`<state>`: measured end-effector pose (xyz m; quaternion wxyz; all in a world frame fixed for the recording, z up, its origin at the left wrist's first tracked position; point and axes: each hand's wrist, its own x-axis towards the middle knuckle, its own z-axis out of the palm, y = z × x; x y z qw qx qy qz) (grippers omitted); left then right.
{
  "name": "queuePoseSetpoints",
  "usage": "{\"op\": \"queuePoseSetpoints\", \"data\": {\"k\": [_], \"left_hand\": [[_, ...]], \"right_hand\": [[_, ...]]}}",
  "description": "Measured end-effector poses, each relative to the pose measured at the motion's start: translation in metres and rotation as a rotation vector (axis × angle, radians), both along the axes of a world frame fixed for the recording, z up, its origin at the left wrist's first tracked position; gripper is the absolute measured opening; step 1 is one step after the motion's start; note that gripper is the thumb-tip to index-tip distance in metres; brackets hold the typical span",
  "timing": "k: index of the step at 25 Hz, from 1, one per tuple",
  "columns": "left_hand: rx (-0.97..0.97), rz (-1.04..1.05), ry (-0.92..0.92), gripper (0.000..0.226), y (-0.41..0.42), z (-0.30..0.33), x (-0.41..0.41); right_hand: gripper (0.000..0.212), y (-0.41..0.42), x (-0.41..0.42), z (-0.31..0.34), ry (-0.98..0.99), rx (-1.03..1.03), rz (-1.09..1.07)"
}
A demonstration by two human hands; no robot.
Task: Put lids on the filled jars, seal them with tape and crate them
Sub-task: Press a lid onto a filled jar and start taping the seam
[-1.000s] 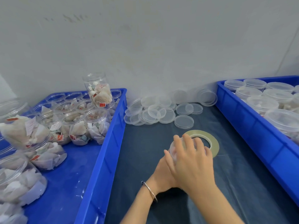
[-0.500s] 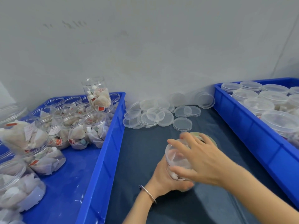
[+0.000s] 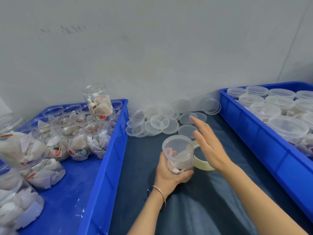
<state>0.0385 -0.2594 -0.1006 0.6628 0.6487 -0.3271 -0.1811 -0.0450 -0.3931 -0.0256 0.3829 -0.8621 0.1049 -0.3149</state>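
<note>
Jar (image 3: 179,152) (lidded) gripped by left hand (image 3: 169,173); right hand (image 3: 209,146) flat-fingered beside it.

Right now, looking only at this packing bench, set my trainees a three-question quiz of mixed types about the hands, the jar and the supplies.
1. True or false: the right hand is gripping the tape roll.
2. Which hand holds the jar? A) left B) right C) neither
3. Fill in: the loose lids lie on the dark mat between two blue ______.

Key:
1. False; it hangs open above the roll, fingers straight.
2. A; the left hand grips the jar low down, and the jar already has its lid on.
3. Crates: the left crate and the right crate.
</note>
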Motion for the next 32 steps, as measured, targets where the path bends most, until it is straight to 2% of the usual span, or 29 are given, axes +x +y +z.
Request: {"op": "queuePoseSetpoints", "data": {"k": [1, 2, 4, 6, 9, 10, 12, 13, 14, 15, 17, 18, 20, 22, 26, 30, 32], "left_hand": [[0.000, 0.022, 0.014, 0.090, -0.001, -0.004, 0.001], [0.002, 0.023, 0.022, 0.092, -0.001, -0.007, 0.003], [0.000, -0.004, 0.023, 0.093, 0.001, -0.010, 0.007], [-0.003, -0.041, 0.007, 0.095, 0.004, -0.008, 0.007], [-0.095, -0.001, 0.041, 0.104, 0.011, 0.005, 0.002], [-0.144, 0.090, 0.082, 0.096, 0.015, 0.013, -0.001], [-0.262, 0.377, 0.085, 0.054, 0.025, 0.025, -0.009], [-0.315, 0.511, 0.010, 0.034, 0.032, 0.031, -0.014], [-0.352, 0.550, -0.095, 0.022, 0.038, 0.040, -0.021], [-0.369, 0.505, -0.204, 0.016, 0.042, 0.049, -0.030], [-0.267, 0.261, -0.366, 0.019, 0.044, 0.066, -0.050], [-0.157, 0.118, -0.401, 0.028, 0.042, 0.072, -0.058], [0.051, -0.084, -0.388, 0.051, 0.039, 0.079, -0.069], [0.126, -0.149, -0.380, 0.061, 0.039, 0.080, -0.071], [0.097, -0.102, -0.466, 0.040, 0.046, 0.085, -0.076], [0.013, 0.004, -0.563, 0.043, 0.046, 0.084, -0.081], [-0.059, 0.091, -0.540, 0.033, 0.047, 0.083, -0.081]], "right_hand": [[0.046, -0.012, -0.006, -0.012, 0.129, -0.039, -0.172], [0.049, -0.022, -0.014, -0.027, 0.350, -0.117, -0.271], [0.051, -0.028, -0.034, -0.057, 0.777, -0.310, -0.262], [0.049, -0.026, -0.053, -0.071, 0.852, -0.509, -0.263], [0.041, -0.016, -0.070, -0.065, 0.766, -0.692, -0.317], [0.037, -0.011, -0.074, -0.060, 0.722, -0.670, -0.311], [0.024, 0.008, -0.084, -0.044, 0.514, -0.327, -0.297], [0.023, 0.020, -0.088, -0.033, 0.378, -0.118, -0.296], [0.026, 0.032, -0.094, -0.022, 0.254, 0.074, -0.292], [0.029, 0.041, -0.100, -0.015, 0.133, 0.209, -0.289], [0.034, 0.062, -0.107, -0.005, 0.005, 0.303, -0.278], [0.030, 0.073, -0.109, -0.002, -0.031, 0.285, -0.272], [0.008, 0.089, -0.108, -0.001, -0.062, 0.191, -0.266], [0.013, 0.098, -0.108, -0.001, -0.085, 0.099, -0.297], [0.018, 0.101, -0.109, -0.001, -0.092, -0.009, -0.359], [0.019, 0.101, -0.106, 0.003, -0.088, -0.055, -0.363], [0.018, 0.101, -0.107, 0.005, -0.078, -0.137, -0.353]]}}
